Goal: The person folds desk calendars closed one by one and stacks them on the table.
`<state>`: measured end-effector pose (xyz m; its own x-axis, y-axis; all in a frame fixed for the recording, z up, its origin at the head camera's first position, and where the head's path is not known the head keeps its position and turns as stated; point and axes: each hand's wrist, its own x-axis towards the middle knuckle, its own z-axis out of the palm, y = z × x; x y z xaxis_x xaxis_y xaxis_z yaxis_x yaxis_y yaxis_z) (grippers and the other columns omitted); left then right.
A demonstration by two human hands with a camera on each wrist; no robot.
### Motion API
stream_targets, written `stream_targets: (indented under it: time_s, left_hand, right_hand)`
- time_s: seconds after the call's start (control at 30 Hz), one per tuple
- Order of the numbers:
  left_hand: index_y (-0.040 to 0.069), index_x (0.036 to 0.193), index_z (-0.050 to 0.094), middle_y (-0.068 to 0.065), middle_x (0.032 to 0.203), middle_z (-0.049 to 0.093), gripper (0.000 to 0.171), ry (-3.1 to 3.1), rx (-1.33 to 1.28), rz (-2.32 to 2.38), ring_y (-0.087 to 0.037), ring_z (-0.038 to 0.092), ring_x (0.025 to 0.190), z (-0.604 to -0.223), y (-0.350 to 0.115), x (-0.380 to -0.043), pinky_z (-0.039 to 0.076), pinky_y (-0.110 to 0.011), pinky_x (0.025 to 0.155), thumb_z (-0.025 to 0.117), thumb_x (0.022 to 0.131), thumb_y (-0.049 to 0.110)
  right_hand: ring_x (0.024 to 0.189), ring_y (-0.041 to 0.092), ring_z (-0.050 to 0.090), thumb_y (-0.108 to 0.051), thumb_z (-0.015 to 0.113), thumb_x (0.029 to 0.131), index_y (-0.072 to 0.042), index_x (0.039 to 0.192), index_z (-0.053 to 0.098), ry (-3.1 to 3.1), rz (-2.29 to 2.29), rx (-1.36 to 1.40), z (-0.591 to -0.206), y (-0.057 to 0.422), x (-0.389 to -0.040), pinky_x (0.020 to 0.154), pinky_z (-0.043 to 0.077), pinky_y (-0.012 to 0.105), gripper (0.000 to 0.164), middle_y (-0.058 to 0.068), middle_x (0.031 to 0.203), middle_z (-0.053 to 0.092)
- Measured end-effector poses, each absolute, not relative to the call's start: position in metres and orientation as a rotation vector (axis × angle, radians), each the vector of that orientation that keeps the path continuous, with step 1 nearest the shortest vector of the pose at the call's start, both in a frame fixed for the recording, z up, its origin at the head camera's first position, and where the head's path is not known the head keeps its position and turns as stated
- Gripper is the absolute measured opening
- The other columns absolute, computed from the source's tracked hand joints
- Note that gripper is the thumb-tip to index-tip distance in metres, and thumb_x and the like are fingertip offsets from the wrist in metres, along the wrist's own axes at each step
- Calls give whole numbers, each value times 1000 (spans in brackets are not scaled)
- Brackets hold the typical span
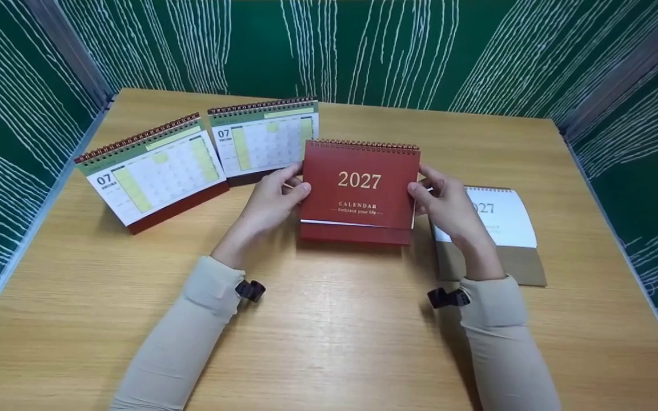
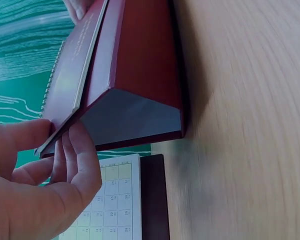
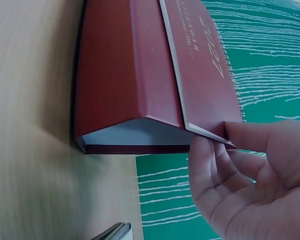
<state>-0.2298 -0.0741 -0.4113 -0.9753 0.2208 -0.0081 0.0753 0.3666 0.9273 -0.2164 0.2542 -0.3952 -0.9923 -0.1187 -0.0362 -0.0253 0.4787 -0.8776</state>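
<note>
A red spiral-bound desk calendar [image 1: 358,197] with a gold "2027" on its cover is between my two hands, cover toward me. My left hand [image 1: 277,194] pinches its left side edge, thumb on the cover and fingers behind. On the opposite edge my right hand [image 1: 449,200] pinches it the same way. Both wrist views show the calendar's folded red stand [image 2: 145,60] spread into a hollow triangle, its base right by the tabletop. In the right wrist view the cover [image 3: 200,75] tilts back, with the spiral along its top.
Two desk calendars opened to page 07, one at the far left [image 1: 155,177] and one behind my left hand [image 1: 266,140], stand on the wooden table [image 1: 329,325]. A white calendar [image 1: 500,220] with a brown base is beside my right wrist. Green patterned panels [image 1: 260,51] border the table.
</note>
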Motion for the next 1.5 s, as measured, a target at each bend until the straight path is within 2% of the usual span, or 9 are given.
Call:
stream_targets:
  time_s: [0.17, 0.43, 0.57, 0.67, 0.83, 0.9, 1.07, 1.33, 1.5]
  left_hand:
    - [0, 162, 38, -18, 126, 59, 63, 2506, 293, 1665, -25, 61, 105, -412, -74, -230, 52, -31, 92, 63, 106, 12]
    - [1, 164, 34, -18, 127, 56, 66, 2526, 329, 1646, -25, 60, 108, -415, -74, -230, 53, -34, 95, 61, 105, 11]
    - [1, 164, 34, -21, 137, 53, 67, 2541, 314, 1635, -29, 60, 116, -417, -76, -229, 52, -37, 101, 62, 105, 14]
    - [2, 165, 32, -21, 149, 45, 69, 2539, 288, 1622, -31, 55, 129, -417, -77, -228, 50, -41, 110, 62, 106, 18]
    - [7, 168, 26, -19, 166, 35, 69, 2563, 321, 1545, -31, 39, 152, -417, -76, -228, 35, -45, 125, 58, 109, 22]
    - [10, 170, 22, -18, 167, 35, 70, 2565, 345, 1522, -31, 40, 152, -417, -75, -228, 35, -44, 126, 56, 110, 22]
    - [17, 171, 18, -17, 160, 44, 72, 2539, 358, 1524, -30, 52, 142, -419, -73, -228, 44, -41, 119, 56, 110, 20]
    - [21, 172, 17, -17, 155, 46, 78, 2548, 389, 1512, -29, 54, 137, -419, -72, -228, 45, -43, 116, 60, 108, 16]
    - [23, 172, 17, -16, 147, 50, 78, 2538, 374, 1496, -27, 53, 134, -420, -72, -229, 46, -43, 114, 61, 107, 15]
  right_hand:
    - [96, 25, 61, -27, 57, 111, -21, 165, 42, 2660, -1554, -159, -399, 248, -218, 82, 61, 34, 56, 15, 116, 60]
    - [92, 21, 59, -25, 54, 112, -16, 166, 39, 2689, -1527, -181, -402, 245, -220, 77, 57, 31, 56, 14, 116, 61]
    - [93, 21, 60, -23, 54, 112, -13, 166, 36, 2677, -1539, -193, -402, 244, -221, 76, 59, 29, 57, 16, 117, 61]
    - [103, 23, 63, -21, 54, 112, -15, 166, 36, 2654, -1561, -199, -402, 242, -221, 83, 61, 27, 57, 17, 126, 55]
    - [126, 28, 62, -19, 54, 112, -16, 167, 36, 2641, -1572, -189, -403, 241, -221, 98, 59, 30, 57, 19, 142, 41]
    - [129, 29, 60, -19, 54, 112, -15, 167, 36, 2643, -1559, -183, -404, 241, -221, 101, 57, 34, 57, 18, 149, 42]
    - [129, 29, 59, -20, 53, 112, -15, 167, 36, 2659, -1529, -193, -407, 241, -223, 101, 57, 39, 58, 14, 159, 46]
    - [136, 35, 55, -19, 55, 111, -20, 170, 27, 2670, -1477, -217, -411, 239, -224, 108, 54, 50, 65, 16, 160, 45]
    - [137, 37, 55, -18, 54, 112, -20, 171, 24, 2658, -1456, -217, -414, 237, -225, 106, 56, 51, 66, 17, 158, 46]
